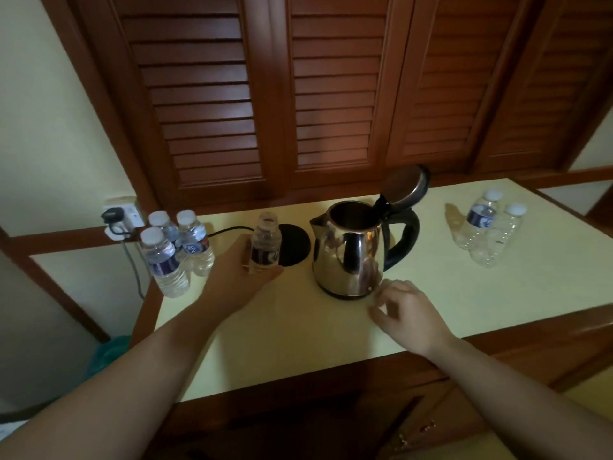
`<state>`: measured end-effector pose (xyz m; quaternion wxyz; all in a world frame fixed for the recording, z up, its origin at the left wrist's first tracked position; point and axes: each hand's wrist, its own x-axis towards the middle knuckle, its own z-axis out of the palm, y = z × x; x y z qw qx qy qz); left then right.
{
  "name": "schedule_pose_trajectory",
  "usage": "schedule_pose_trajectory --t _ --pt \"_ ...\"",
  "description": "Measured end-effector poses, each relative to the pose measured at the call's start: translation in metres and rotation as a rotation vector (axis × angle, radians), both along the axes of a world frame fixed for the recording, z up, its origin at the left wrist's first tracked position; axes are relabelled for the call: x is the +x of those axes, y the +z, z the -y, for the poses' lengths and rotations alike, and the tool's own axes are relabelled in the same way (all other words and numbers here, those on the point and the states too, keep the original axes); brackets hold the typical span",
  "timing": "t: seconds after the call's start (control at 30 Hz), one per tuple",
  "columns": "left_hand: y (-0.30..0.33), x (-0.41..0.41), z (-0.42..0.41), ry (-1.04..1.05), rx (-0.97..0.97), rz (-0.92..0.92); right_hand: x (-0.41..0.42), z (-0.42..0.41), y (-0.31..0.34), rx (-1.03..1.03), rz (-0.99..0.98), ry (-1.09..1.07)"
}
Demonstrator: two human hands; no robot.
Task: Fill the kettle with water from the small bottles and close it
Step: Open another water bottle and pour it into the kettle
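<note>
Your left hand has its grip wrapped around an uncapped small bottle, held upright just above or on the table, in front of the round black kettle base. Your right hand rests on the table just beside the foot of the steel kettle; its fingers are loosely curled and seem to hold nothing, though a cap between the fingertips cannot be ruled out. The kettle stands off its base, with its lid tipped up and open. Three capped full bottles stand together at the left near the wall socket. Two capped bottles stand well apart at the right.
</note>
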<state>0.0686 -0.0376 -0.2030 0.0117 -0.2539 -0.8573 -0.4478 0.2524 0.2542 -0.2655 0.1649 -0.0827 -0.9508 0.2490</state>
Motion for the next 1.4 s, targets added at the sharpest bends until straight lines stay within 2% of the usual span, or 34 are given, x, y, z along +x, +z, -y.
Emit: schedule_pose_trajectory --t 0.1,0.23,0.4,0.8,1.4 --pt "0.017 -0.005 -0.015 0.004 -0.032 -0.063 0.0 -0.029 0.0 0.061 0.119 -0.117" --pt "0.039 -0.01 -0.034 -0.041 -0.116 -0.131 -0.007 -0.039 0.002 0.163 0.359 -0.119" --pt "0.058 -0.023 -0.053 -0.073 -0.228 -0.285 -0.008 -0.032 0.003 0.192 0.441 -0.13" --pt "0.102 -0.036 -0.061 -0.003 -0.507 -0.535 -0.007 -0.035 0.0 0.18 0.388 -0.15" --pt "0.127 -0.039 -0.068 -0.038 -0.686 -0.702 -0.007 -0.036 -0.001 0.169 0.391 -0.155"
